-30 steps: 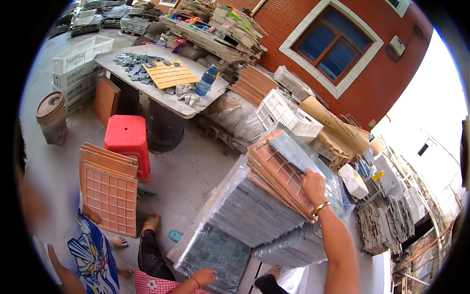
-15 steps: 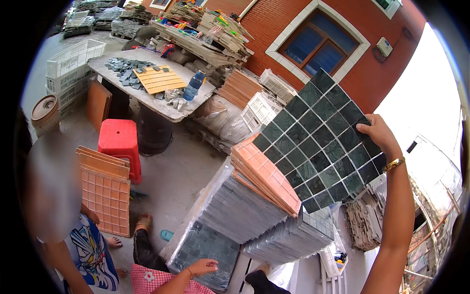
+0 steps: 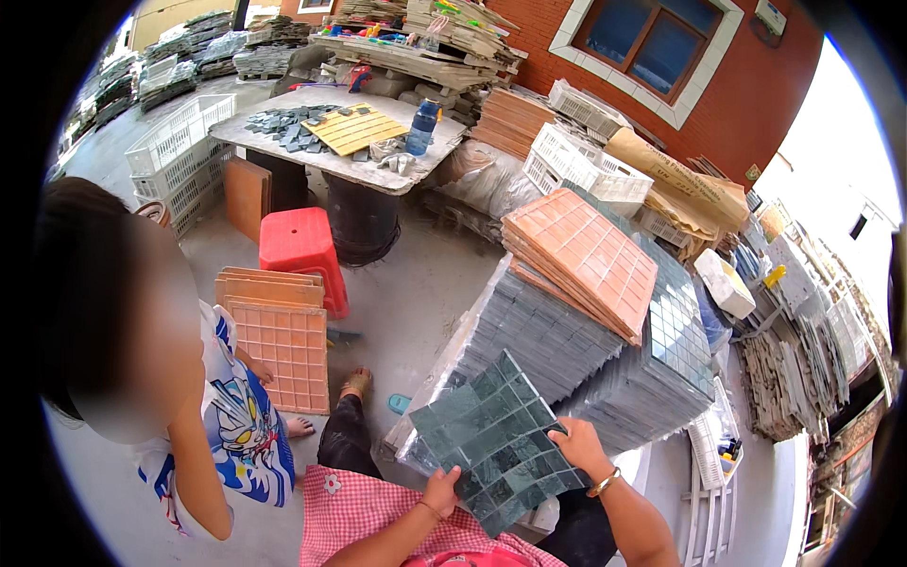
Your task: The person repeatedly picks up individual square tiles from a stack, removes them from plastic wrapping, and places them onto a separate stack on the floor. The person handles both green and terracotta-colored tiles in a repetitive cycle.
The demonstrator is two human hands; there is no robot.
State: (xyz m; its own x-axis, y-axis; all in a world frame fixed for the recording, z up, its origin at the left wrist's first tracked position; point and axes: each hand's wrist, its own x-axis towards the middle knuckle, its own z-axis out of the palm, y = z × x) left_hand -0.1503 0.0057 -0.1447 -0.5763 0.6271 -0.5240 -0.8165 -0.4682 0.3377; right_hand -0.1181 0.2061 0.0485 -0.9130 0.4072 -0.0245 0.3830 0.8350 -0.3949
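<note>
The sheet [image 3: 499, 439] of dark green tiles lies between the two grips: to the right of the left grip [image 3: 439, 491] and to the left of the right grip [image 3: 578, 448]. Both are closed upon its opposite edges, each thumb showing on the upper face; the fingers below are mostly hidden. The sheet looks nearly square, so I cannot tell a clear long axis; it is tilted and bends a little. The orange trays [image 3: 590, 255] are beyond both grips, nearer to the right one, and they rest on the wrapped stack [image 3: 543, 326].
</note>
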